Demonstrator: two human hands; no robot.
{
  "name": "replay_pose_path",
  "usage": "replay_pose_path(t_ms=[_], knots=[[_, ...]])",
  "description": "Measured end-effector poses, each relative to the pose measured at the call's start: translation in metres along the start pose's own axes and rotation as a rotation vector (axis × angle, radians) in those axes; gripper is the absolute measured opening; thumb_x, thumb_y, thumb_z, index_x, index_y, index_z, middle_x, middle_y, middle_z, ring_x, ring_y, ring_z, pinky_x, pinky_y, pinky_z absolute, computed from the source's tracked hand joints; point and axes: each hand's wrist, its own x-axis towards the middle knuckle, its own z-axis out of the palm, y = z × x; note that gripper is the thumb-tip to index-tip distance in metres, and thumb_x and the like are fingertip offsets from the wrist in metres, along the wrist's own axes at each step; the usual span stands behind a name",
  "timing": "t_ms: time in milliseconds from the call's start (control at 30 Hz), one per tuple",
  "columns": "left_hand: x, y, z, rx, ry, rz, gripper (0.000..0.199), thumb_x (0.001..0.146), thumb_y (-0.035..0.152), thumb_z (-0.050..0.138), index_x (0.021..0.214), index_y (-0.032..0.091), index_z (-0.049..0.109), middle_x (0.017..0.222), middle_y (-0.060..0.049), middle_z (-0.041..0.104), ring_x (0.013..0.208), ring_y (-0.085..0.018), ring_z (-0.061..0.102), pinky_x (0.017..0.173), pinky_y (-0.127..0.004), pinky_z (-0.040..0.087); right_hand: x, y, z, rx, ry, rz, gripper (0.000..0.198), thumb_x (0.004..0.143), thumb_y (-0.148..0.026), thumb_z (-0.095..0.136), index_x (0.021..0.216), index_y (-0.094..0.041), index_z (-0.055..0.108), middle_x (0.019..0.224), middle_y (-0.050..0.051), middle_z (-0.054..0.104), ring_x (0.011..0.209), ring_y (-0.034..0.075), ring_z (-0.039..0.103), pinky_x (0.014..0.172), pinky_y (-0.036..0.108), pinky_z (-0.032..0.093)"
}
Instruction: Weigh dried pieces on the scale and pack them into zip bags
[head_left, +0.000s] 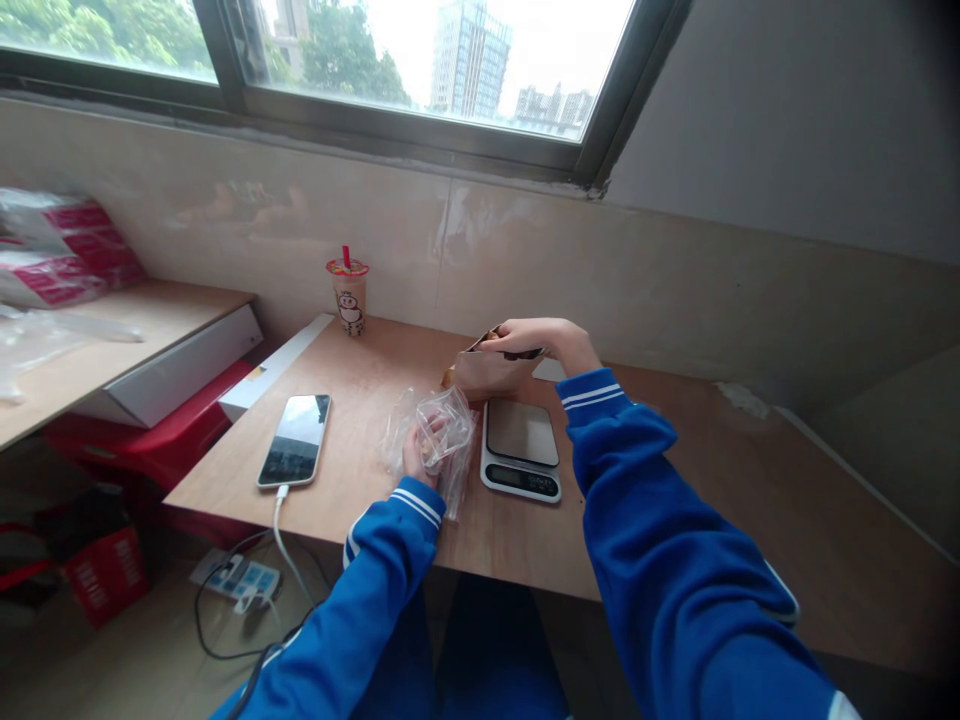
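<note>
My left hand point(417, 450) is closed on a crumpled clear plastic bag point(450, 425), whose loose folds cover part of the fingers. More clear plastic hangs down beside the wrist toward the table's front edge. Over at the back, my right hand point(536, 335) reaches from above into the top of a brown paper bag point(491, 375); its fingertips are hidden inside, so their grip does not show. Just in front of the paper bag lies a white kitchen scale point(523, 448) with a bare metal plate and a dark display.
A phone point(295, 440) with a white charging cable point(281, 520) lies at left on the wooden table point(360, 370). Behind it stands a drink cup point(350, 300) with a red straw. A power strip point(244, 580) is on the floor. Another table point(172, 310) holds plastic-wrapped packs.
</note>
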Motion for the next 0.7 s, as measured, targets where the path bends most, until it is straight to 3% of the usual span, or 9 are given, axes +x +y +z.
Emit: replay_pose_path(t_ms=[100, 267, 467, 600, 700], knots=[[-0.003, 0.001, 0.003, 0.006, 0.000, 0.000, 0.032, 0.089, 0.026, 0.044, 0.111, 0.009, 0.061, 0.085, -0.010, 0.068, 0.057, -0.018, 0.067, 0.051, -0.031, 0.058, -0.001, 0.002, 0.000, -0.043, 0.027, 0.003, 0.052, 0.079, -0.066, 0.052, 0.083, -0.017, 0.070, 0.080, 0.006, 0.069, 0.060, 0.015, 0.056, 0.051, 0.025, 0.037], [-0.002, 0.002, 0.003, -0.012, -0.010, 0.010, 0.029, 0.089, 0.025, 0.043, 0.107, 0.009, 0.061, 0.080, -0.009, 0.068, 0.057, -0.019, 0.067, 0.052, -0.033, 0.058, -0.004, 0.003, 0.002, 0.063, 0.093, -0.042, 0.045, 0.085, -0.057, 0.050, 0.103, -0.021, 0.070, 0.103, 0.007, 0.072, 0.078, 0.020, 0.063, 0.063, 0.026, 0.044], [0.001, 0.000, -0.001, 0.008, -0.039, 0.024, 0.030, 0.088, 0.026, 0.045, 0.108, 0.010, 0.062, 0.086, -0.011, 0.070, 0.058, -0.019, 0.067, 0.054, -0.034, 0.058, -0.013, -0.003, 0.002, 0.040, 0.210, -0.042, 0.040, 0.091, -0.051, 0.045, 0.105, -0.023, 0.071, 0.106, 0.007, 0.072, 0.085, 0.022, 0.063, 0.069, 0.028, 0.044], [0.004, -0.002, -0.004, 0.014, -0.045, 0.033, 0.031, 0.088, 0.027, 0.044, 0.108, 0.010, 0.063, 0.088, -0.012, 0.070, 0.060, -0.019, 0.068, 0.055, -0.033, 0.058, -0.016, -0.005, 0.006, -0.027, 0.427, -0.047, 0.035, 0.096, -0.038, 0.042, 0.096, -0.020, 0.072, 0.102, 0.011, 0.071, 0.089, 0.023, 0.062, 0.076, 0.029, 0.043], [0.006, -0.005, -0.006, 0.023, -0.051, 0.049, 0.031, 0.089, 0.028, 0.046, 0.107, 0.011, 0.064, 0.090, -0.012, 0.070, 0.063, -0.019, 0.069, 0.057, -0.033, 0.058, -0.020, -0.007, 0.013, -0.049, 0.641, -0.156, 0.024, 0.093, -0.026, 0.047, 0.100, -0.017, 0.069, 0.105, 0.013, 0.067, 0.100, 0.025, 0.058, 0.088, 0.034, 0.043]])
